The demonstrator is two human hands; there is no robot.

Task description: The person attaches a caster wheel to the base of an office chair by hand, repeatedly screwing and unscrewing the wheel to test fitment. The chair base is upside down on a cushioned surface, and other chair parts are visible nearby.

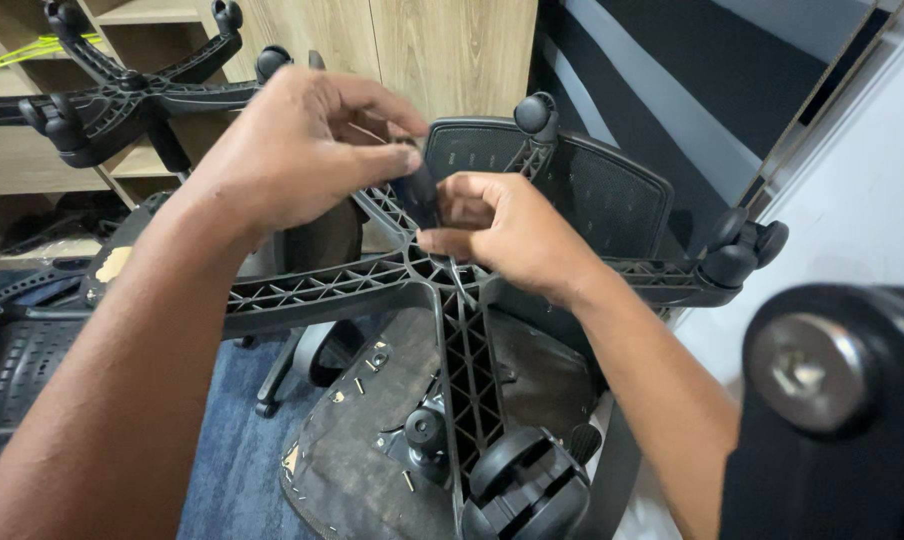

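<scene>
A black five-armed chair base [472, 370] lies upside down in front of me, its ribbed underside up. Castor wheels sit at arm ends: one near me [527, 485], one far [537, 113], a pair at the right [742, 245]. My left hand [302, 145] hovers over the hub and pinches a small dark cylindrical part [417, 195] between thumb and fingers. My right hand [502, 230] rests on the hub beside it, fingers curled at the same part. What the fingertips do at the hub is hidden.
Under the base lies a chair seat's black underside [362, 470] with its screws on a blue carpet [237, 460]. A second wheeled base [122, 95] stands against wooden shelves at the upper left. A mesh backrest [612, 185] lies behind. A large blurred black knob [832, 400] fills the lower right.
</scene>
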